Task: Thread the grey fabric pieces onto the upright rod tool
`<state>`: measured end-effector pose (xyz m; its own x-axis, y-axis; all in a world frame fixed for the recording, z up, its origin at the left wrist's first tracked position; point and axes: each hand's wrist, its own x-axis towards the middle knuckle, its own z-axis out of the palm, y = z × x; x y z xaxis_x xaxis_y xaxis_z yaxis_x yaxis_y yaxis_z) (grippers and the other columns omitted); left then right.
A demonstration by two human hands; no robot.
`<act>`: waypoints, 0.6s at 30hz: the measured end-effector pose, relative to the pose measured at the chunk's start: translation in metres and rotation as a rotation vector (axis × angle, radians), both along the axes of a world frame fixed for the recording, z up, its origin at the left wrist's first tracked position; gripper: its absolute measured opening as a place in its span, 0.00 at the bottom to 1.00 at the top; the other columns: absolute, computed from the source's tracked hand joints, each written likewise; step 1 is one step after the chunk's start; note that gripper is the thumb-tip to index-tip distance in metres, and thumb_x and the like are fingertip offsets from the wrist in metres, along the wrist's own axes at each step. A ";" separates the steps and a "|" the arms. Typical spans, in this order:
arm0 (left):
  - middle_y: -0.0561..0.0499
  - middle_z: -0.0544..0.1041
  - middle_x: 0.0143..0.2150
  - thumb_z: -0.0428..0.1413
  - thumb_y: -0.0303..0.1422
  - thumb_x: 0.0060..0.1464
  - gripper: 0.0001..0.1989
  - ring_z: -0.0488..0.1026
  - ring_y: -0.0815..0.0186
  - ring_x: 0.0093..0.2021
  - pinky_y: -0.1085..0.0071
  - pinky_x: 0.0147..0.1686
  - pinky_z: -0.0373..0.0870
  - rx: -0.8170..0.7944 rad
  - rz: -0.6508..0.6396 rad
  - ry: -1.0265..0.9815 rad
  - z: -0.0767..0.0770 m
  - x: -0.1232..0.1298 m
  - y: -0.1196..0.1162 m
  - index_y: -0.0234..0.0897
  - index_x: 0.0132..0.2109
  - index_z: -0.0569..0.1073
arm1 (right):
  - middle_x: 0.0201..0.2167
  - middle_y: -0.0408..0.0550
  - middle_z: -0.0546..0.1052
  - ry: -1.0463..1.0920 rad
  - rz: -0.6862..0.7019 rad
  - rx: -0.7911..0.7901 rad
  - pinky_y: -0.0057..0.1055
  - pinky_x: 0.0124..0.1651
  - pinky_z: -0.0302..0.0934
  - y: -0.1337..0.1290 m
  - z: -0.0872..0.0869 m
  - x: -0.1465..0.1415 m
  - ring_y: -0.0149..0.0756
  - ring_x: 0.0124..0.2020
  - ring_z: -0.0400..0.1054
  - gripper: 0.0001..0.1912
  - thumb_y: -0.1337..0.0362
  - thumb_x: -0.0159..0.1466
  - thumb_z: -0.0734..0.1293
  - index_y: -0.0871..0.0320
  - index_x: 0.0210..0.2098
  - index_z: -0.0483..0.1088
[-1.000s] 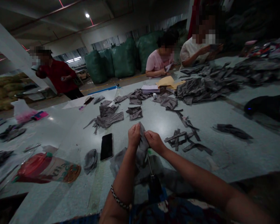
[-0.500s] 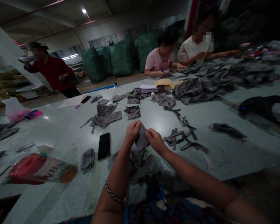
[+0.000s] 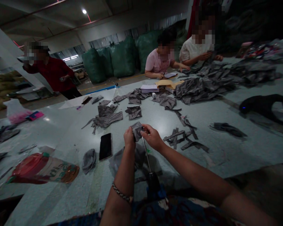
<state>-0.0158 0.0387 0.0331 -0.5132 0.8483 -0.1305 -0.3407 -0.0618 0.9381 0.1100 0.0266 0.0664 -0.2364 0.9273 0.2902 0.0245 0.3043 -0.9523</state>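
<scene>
A small piece of grey fabric (image 3: 137, 129) is stretched between my two hands above the table. My left hand (image 3: 129, 137) is closed on its left side, and my right hand (image 3: 152, 136) pinches its right edge. Just under the right fingers is the upper end of a thin metal rod (image 3: 146, 154), which rises from a black holder (image 3: 153, 182) near my body. Whether the fabric sits over the rod's tip I cannot tell. More dark grey cloth lies below my forearms, partly hidden.
Left of my hands lie a phone (image 3: 106, 146), a crumpled grey piece (image 3: 89, 160) and a red-and-clear plastic package (image 3: 43, 168). Grey strips (image 3: 185, 139) lie right, a large grey fabric heap (image 3: 202, 88) beyond. Two people sit across the table; another person (image 3: 50, 70) stands far left.
The fabric, hanging long between my hands before, is now bunched up at the rod's upper end. My left hand has shifted slightly left and lower. A seated co-worker has drawn an arm in.
</scene>
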 end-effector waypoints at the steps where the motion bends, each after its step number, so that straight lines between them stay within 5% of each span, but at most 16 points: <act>1: 0.56 0.66 0.21 0.54 0.44 0.41 0.16 0.62 0.73 0.21 0.76 0.23 0.57 -0.015 -0.009 -0.020 0.000 0.002 -0.004 0.32 0.28 0.66 | 0.27 0.43 0.69 0.010 0.017 -0.014 0.25 0.31 0.58 0.000 -0.003 0.000 0.27 0.26 0.61 0.16 0.60 0.56 0.61 0.61 0.42 0.66; 9: 0.60 0.58 0.15 0.53 0.43 0.44 0.14 0.53 0.75 0.15 0.77 0.16 0.49 -0.051 -0.195 0.080 -0.004 0.031 -0.063 0.34 0.25 0.65 | 0.17 0.39 0.62 -0.006 -0.013 -0.032 0.24 0.25 0.53 -0.005 -0.015 0.002 0.27 0.21 0.57 0.12 0.58 0.58 0.57 0.58 0.24 0.62; 11: 0.58 0.61 0.17 0.52 0.42 0.46 0.13 0.57 0.74 0.17 0.76 0.18 0.54 -0.056 -0.214 0.252 -0.002 0.024 -0.062 0.35 0.26 0.67 | 0.16 0.38 0.62 -0.044 -0.022 -0.027 0.24 0.25 0.53 -0.009 -0.014 0.006 0.27 0.20 0.56 0.12 0.59 0.59 0.56 0.58 0.23 0.61; 14: 0.50 0.72 0.30 0.53 0.37 0.46 0.10 0.67 0.67 0.30 0.71 0.33 0.64 0.007 -0.040 0.613 0.014 0.003 -0.049 0.35 0.35 0.70 | 0.17 0.38 0.62 -0.097 0.012 -0.038 0.24 0.25 0.52 -0.015 -0.017 0.011 0.27 0.20 0.57 0.12 0.59 0.59 0.56 0.58 0.22 0.60; 16: 0.44 0.71 0.44 0.52 0.34 0.47 0.15 0.67 0.63 0.43 0.66 0.45 0.61 0.102 0.085 0.794 0.033 -0.009 -0.035 0.35 0.44 0.69 | 0.16 0.38 0.61 -0.122 0.055 -0.064 0.24 0.25 0.52 -0.017 -0.020 0.015 0.27 0.20 0.57 0.11 0.59 0.58 0.56 0.58 0.23 0.60; 18: 0.43 0.68 0.51 0.49 0.34 0.51 0.17 0.63 0.62 0.51 0.65 0.51 0.56 0.211 0.032 0.896 0.053 -0.013 -0.019 0.35 0.48 0.68 | 0.16 0.38 0.61 -0.122 0.077 -0.096 0.24 0.25 0.53 -0.017 -0.023 0.019 0.27 0.20 0.57 0.11 0.59 0.58 0.56 0.58 0.23 0.61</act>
